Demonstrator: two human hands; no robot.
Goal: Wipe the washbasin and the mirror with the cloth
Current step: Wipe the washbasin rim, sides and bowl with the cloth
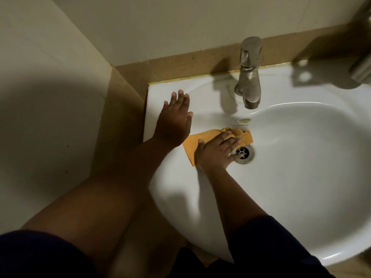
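A white washbasin fills the right half of the view. My right hand lies flat inside the bowl, pressing an orange cloth against the basin's left slope, right beside the metal drain. The fingers spread over the cloth and partly cover the drain's rim. My left hand rests flat on the basin's left rim with fingers apart, holding nothing. The mirror is out of view.
A metal tap stands at the back of the basin above the bowl. A brown stone ledge runs behind and to the left of the basin, against pale walls. A blurred object sits at the right edge.
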